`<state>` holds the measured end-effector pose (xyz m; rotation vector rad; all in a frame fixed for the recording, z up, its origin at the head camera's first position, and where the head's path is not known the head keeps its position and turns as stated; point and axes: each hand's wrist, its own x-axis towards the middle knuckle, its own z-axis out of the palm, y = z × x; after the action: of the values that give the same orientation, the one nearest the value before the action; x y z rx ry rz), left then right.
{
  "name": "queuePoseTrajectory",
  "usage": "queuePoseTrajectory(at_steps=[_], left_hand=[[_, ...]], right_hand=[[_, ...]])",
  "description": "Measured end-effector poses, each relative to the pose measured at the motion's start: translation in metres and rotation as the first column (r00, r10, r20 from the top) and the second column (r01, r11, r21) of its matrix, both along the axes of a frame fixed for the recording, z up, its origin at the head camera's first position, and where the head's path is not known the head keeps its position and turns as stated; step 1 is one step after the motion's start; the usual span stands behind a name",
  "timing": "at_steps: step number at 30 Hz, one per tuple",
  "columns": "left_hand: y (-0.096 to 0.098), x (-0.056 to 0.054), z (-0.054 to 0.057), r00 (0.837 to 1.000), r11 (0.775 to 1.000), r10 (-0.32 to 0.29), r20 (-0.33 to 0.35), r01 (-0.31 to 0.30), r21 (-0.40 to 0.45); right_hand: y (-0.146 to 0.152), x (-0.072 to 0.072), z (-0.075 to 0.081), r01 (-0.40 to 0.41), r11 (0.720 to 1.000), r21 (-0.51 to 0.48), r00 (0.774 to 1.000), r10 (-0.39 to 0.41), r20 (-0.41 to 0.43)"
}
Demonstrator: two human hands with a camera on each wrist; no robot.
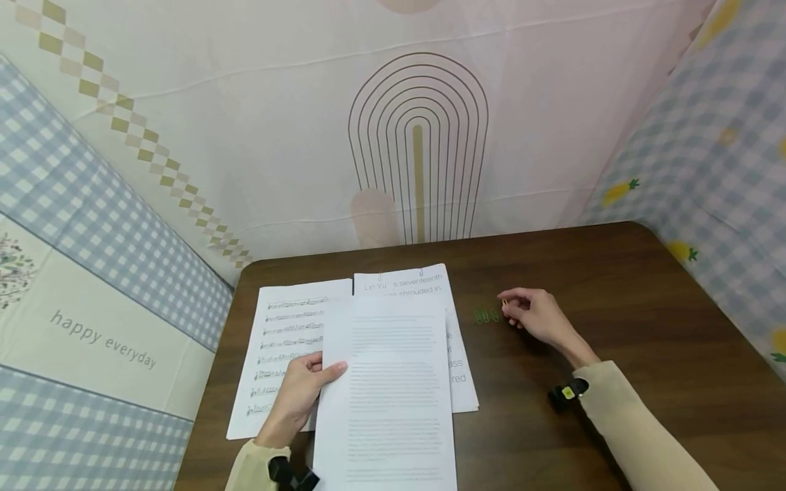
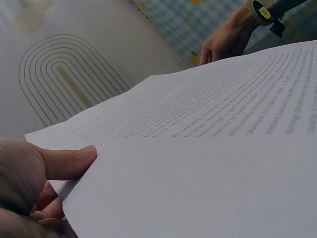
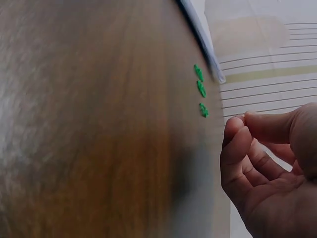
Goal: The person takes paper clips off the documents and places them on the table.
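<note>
My left hand point(image 1: 301, 390) pinches the left edge of a white sheet of printed paper point(image 1: 396, 395), thumb on top and fingers beneath. In the left wrist view the paper point(image 2: 188, 183) bends slightly; whether it is one sheet or several, I cannot tell. Between the thumb and fingertips of my right hand point(image 1: 539, 317) is a small yellow paper clip point(image 1: 505, 303), held just above the table. The right wrist view hides the clip behind the fingertips. Just left of that hand, three green paper clips point(image 1: 487, 316) lie in a row on the table.
Sheet music point(image 1: 270, 354) lies at the left on the dark wooden table point(image 1: 614, 286). A large-print stack point(image 1: 463, 382), with clips on its top edge, lies partly under the held paper. A patterned cloth point(image 1: 295, 136) hangs behind the table, and checked cloth point(image 1: 706, 150) hangs at the right.
</note>
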<state>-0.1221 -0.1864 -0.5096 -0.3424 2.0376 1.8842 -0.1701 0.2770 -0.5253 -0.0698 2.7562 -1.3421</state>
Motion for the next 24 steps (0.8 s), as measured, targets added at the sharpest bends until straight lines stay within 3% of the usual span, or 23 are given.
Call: queuePoseTrajectory(at_steps=[13,24], left_hand=[[-0.039,-0.009,0.015,0.999,0.995,0.052,-0.003,-0.052,-0.081],[-0.071,-0.024,0.026,0.997,0.986,0.071,-0.018,-0.073,-0.148]], right_hand=[[-0.003,-0.003,-0.009,0.028,0.995,0.096,1.0,-0.027,-0.008],[-0.005,0.0,-0.012,0.068,0.987,0.145,0.997,-0.063,-0.037]])
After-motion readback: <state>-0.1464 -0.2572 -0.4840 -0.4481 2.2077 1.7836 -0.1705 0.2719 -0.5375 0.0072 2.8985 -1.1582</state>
